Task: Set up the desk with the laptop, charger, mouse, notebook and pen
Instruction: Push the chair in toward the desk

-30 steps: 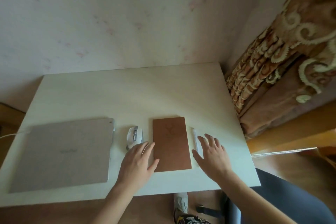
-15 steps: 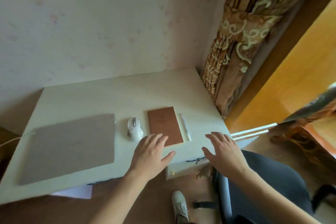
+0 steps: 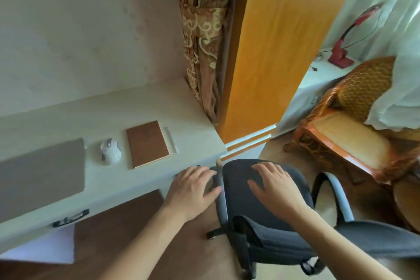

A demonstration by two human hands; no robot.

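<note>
Resting on the pale counter (image 3: pixel 145 107) in a row from left to right are the closed grey laptop (image 3: pixel 41 173), the white mouse (image 3: pixel 110 150), the brown notebook (image 3: pixel 147 144) and, just beside the notebook, the white pen (image 3: pixel 171 142) (no charger can be made out). The left hand (image 3: pixel 193 185) is spread flat with fingers apart, holding nothing, at the counter's near right corner next to the grey armrest of the dark office chair (image 3: pixel 268 202). The right hand (image 3: pixel 276 185) is likewise spread and empty, palm down over the chair seat.
</note>
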